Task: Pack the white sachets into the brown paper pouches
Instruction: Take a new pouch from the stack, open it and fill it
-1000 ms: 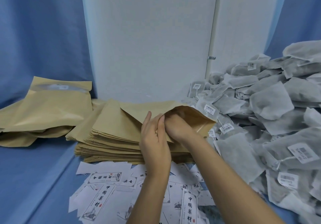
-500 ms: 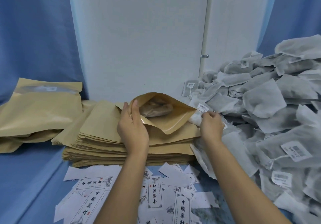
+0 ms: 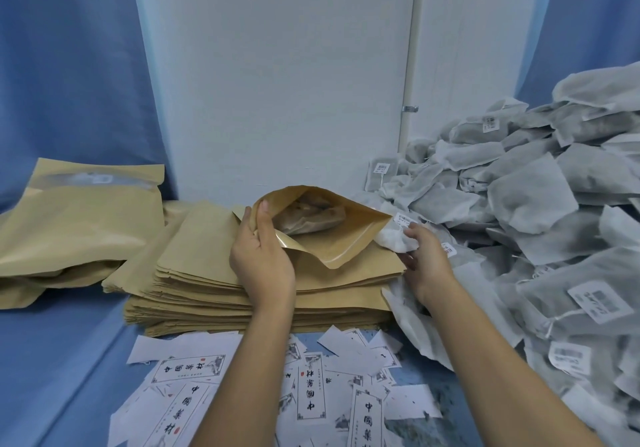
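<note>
White panelled wall [image 3: 277, 82], blue curtains [image 3: 69, 82] either side, blue tabletop [image 3: 52, 360]

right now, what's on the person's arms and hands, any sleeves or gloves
Nothing worn shows. The left hand and right hand are bare: no gloves, rings or watch. The left forearm and right forearm are uncovered down to the picture's bottom edge, so any sleeves start out of view.
</note>
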Tool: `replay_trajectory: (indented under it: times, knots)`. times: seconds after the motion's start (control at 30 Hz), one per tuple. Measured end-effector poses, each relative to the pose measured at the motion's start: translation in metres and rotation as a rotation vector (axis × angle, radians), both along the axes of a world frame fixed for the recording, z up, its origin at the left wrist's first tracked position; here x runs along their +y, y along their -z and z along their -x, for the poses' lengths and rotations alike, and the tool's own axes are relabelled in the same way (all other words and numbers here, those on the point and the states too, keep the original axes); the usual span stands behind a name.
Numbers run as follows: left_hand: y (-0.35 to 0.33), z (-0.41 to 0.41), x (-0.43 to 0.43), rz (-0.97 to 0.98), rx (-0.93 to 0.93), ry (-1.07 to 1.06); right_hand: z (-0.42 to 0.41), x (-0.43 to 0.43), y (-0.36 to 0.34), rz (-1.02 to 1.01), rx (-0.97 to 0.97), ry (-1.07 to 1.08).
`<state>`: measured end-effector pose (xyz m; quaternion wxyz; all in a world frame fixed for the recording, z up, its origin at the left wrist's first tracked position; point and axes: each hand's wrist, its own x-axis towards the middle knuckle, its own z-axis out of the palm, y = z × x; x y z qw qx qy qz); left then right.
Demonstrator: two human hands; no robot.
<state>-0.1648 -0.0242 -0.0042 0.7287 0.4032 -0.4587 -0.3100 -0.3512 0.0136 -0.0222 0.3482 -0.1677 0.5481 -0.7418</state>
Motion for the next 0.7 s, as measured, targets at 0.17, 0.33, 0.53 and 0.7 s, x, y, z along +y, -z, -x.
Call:
replay_trajectory:
  times: [0.17, 0.33, 0.53, 0.7]
  knots:
    - [-0.001, -0.001, -0.002, -0.003, -0.005, -0.003, 0.006, 0.001, -0.002, 0.037, -0.06, -0.033]
    - [-0.004, -0.002, -0.003, 0.007, 0.021, -0.003, 0.007, 0.02, 0.001, 0.251, -0.285, -0.055]
    - [-0.005, 0.0, -0.003, 0.01, 0.006, -0.002, 0.006, 0.053, -0.012, 0.126, -0.026, -0.481]
    - [0.002, 0.002, 0.005, 0.059, -0.133, 0.055, -0.018, 0.057, -0.034, 0.145, 0.06, -0.674]
